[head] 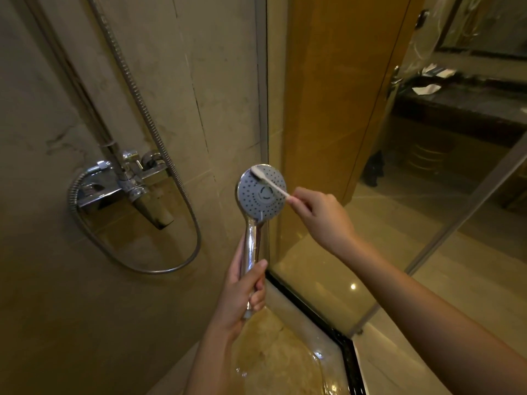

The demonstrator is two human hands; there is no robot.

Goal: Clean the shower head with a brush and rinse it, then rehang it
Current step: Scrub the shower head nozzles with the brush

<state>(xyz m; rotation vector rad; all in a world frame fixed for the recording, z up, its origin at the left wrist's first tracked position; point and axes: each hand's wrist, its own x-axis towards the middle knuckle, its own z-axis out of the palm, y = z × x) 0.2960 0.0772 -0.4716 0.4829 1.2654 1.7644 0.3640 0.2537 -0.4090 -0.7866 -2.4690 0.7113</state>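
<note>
Two hands share the work: our left hand (245,283) is wrapped around the chrome handle, holding the shower head (261,191) upright with its face toward us, while our right hand (319,215) pinches the brush (268,181). Its long axis slants from the fingers up-left, bristles on the face's upper-left rim; we judge scrubbing underway.

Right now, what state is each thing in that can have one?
shower head: off its holder, face toward the camera, no spray visible
brush: bristles on the face's upper left
left hand: gripping the handle
right hand: pinching the brush
hose: hanging looped
</note>
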